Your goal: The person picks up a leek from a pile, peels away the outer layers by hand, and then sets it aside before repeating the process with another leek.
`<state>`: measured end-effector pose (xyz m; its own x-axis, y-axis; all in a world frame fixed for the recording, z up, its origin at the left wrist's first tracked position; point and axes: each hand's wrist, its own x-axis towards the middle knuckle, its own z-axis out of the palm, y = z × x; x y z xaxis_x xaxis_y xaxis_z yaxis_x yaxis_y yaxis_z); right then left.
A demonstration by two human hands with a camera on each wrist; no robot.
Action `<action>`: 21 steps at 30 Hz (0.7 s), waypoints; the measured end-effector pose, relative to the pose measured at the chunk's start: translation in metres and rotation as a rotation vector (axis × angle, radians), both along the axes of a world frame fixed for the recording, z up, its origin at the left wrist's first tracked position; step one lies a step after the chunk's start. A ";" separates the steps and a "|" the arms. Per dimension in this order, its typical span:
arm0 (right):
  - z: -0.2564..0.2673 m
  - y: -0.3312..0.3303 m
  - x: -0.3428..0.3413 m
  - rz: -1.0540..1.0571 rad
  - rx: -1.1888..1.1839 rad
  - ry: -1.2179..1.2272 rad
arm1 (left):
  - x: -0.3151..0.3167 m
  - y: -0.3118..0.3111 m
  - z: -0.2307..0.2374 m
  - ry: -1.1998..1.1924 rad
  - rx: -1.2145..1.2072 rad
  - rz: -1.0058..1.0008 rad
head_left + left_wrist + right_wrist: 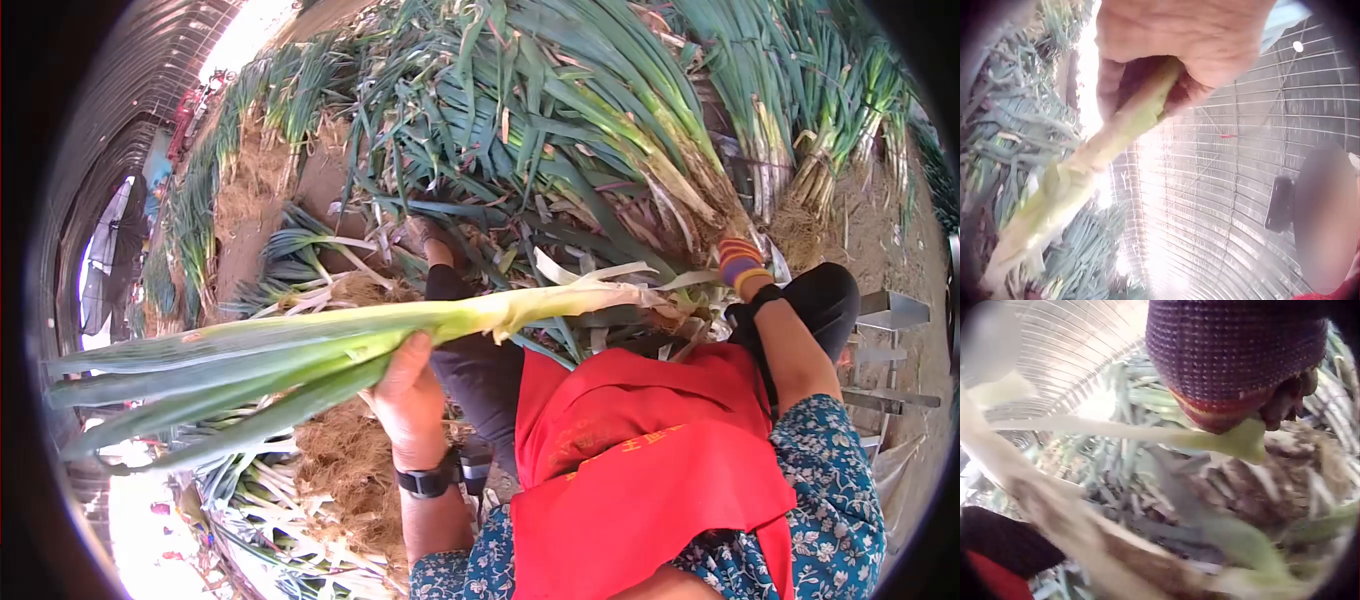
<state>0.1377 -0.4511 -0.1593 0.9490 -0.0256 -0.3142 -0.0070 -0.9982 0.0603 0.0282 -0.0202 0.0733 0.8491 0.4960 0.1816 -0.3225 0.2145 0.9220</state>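
A long leek (pixel 460 315) lies across the head view, green leaves to the left, pale stem and roots to the right. My bare left hand (pixel 410 400) grips it where the leaves meet the stem; in the left wrist view the fingers (pixel 1110 94) curl round the stalk (pixel 1110 140). My right hand (pixel 745 265) wears a striped glove and is beside the root end. The right wrist view has this hand (pixel 1235 369) pinching the end of a pale leaf strip (pixel 1147 432), with the leek's stem (pixel 1066 515) in front, blurred. The thumb's exact position is hidden.
Piles of leeks (pixel 480 130) cover the ground ahead, with more leeks and brown roots (pixel 350 470) at lower left. A red apron (pixel 640 450) covers the lap. At the right stands a metal frame (pixel 890 312). A ribbed roof (pixel 1254 162) arches overhead.
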 end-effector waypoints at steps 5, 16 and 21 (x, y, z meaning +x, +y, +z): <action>0.073 0.093 -0.001 0.279 0.726 -0.412 | 0.020 -0.011 0.003 0.010 0.005 -0.064; 0.160 0.234 -0.047 0.917 0.727 -1.061 | 0.033 -0.027 -0.014 0.140 -0.157 0.008; 0.097 0.239 -0.073 1.253 0.143 -0.845 | 0.037 -0.030 -0.032 0.099 -0.192 0.039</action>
